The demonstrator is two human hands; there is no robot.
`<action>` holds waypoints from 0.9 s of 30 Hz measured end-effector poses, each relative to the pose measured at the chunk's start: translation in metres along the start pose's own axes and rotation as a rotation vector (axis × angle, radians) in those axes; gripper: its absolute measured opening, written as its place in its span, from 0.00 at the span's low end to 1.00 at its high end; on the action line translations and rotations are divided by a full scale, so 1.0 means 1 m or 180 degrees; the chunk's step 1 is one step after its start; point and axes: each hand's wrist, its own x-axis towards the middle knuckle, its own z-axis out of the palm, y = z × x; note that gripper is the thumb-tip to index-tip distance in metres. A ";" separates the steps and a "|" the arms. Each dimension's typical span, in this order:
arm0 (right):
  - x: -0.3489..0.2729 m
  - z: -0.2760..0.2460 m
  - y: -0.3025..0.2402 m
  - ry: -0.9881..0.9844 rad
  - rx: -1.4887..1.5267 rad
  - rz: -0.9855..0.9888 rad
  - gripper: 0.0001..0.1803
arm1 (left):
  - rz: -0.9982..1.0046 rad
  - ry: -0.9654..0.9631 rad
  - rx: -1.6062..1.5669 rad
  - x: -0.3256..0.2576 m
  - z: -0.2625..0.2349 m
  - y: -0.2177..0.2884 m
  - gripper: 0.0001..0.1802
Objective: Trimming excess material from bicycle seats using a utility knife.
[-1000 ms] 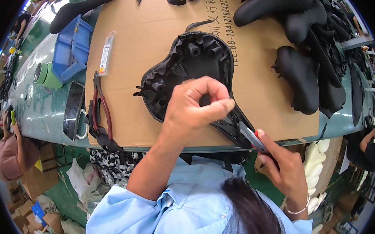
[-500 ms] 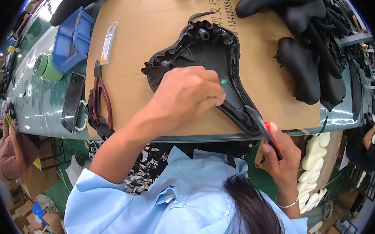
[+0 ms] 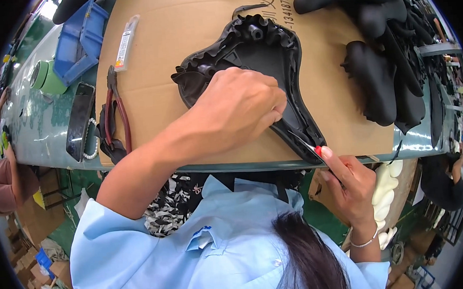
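A black bicycle saddle (image 3: 271,52) lies underside up on the cardboard, its gathered cover edge ruffled round the wide far end and its narrow nose toward me. My left hand (image 3: 242,104) is closed over the saddle's middle; its fingers curl under, and what they grip is hidden. In my right hand (image 3: 353,184) is a utility knife (image 3: 318,151) with a red-and-dark handle. Its thin blade reaches into the nose of the saddle, at the inner rim.
Red-handled cutting pliers (image 3: 117,112), a clear blade case (image 3: 128,43), a phone (image 3: 81,121), a green container (image 3: 44,77) and a blue bin (image 3: 78,45) are at the left. Black saddles (image 3: 373,77) crowd the right. Another person (image 3: 445,179) is beyond the right side.
The knife has shifted slightly left, with its blade further over the saddle's nose and my right fingers nearer the rim. My left hand has moved a little right and away from me.
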 end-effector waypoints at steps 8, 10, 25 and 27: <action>0.020 -0.009 -0.004 -0.0336 -0.1135 -0.0369 0.34 | 0.0030 0.0026 0.0081 0.003 0.003 -0.002 0.06; 0.022 -0.030 -0.004 -0.0697 -0.1340 -0.0363 0.35 | -0.0018 0.0039 0.0106 0.002 0.002 -0.001 0.06; -0.010 0.009 -0.028 0.0052 0.3296 0.2540 0.32 | -0.0697 -0.0248 -0.0667 0.037 0.017 0.011 0.07; -0.005 0.015 -0.036 0.0026 0.3701 0.2722 0.30 | -0.0876 -0.0268 -0.1092 0.042 0.015 0.010 0.08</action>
